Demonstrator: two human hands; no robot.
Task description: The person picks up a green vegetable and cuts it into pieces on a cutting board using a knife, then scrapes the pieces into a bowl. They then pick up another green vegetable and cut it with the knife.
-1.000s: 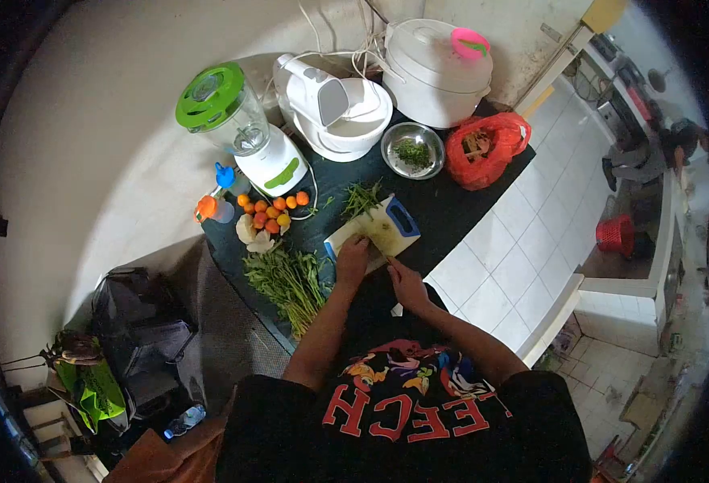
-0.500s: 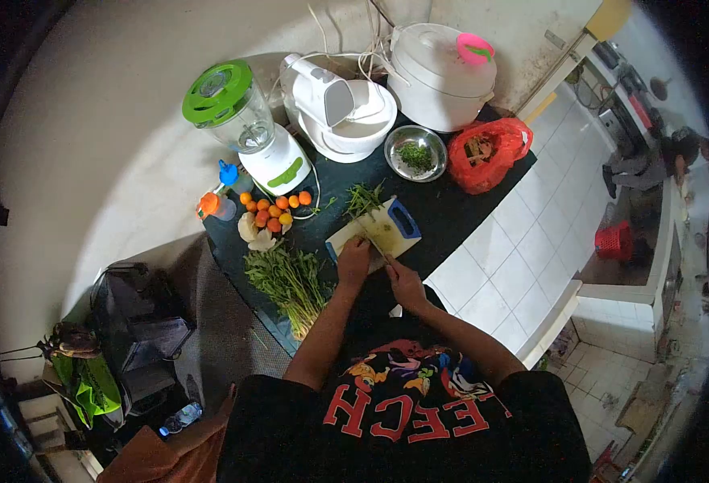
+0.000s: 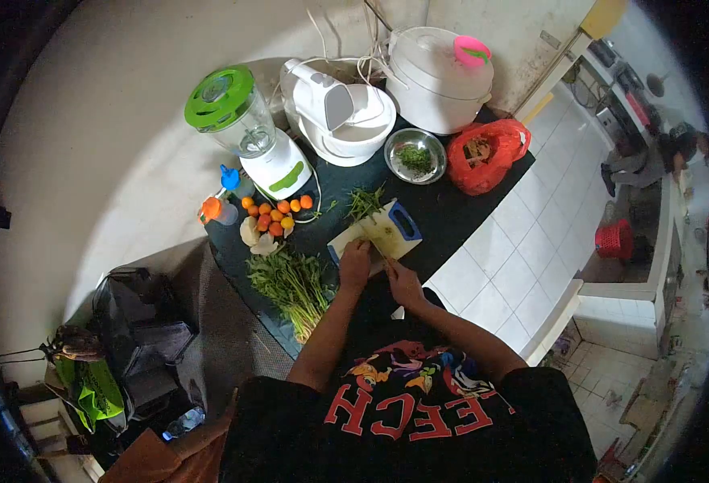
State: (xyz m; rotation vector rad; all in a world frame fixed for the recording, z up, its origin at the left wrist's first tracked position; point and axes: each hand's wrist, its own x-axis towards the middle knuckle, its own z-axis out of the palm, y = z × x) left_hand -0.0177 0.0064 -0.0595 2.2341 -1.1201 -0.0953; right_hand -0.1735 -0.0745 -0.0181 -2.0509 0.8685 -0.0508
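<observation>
My left hand (image 3: 356,264) rests on the near part of the white cutting board (image 3: 386,233) with its fingers curled down. What lies under those fingers is hidden. My right hand (image 3: 405,286) is closed around the handle of a knife (image 3: 382,253), whose thin blade points up and left across the board, close beside the left fingers. Cut green stems (image 3: 365,203) lie on the board's far left corner. Left of my left hand is a large bunch of leafy greens (image 3: 290,290).
Behind are a blender (image 3: 278,165), a stand mixer (image 3: 326,101), a rice cooker (image 3: 435,80), a steel bowl (image 3: 403,165) with chopped greens and a red plastic bag (image 3: 495,173). Several orange fruits or tomatoes (image 3: 274,216) lie at left. Another person's sleeve (image 3: 157,455) shows lower left.
The view has shifted slightly. Both hands stay at the board in nearly the same pose, the knife still in the right one.
</observation>
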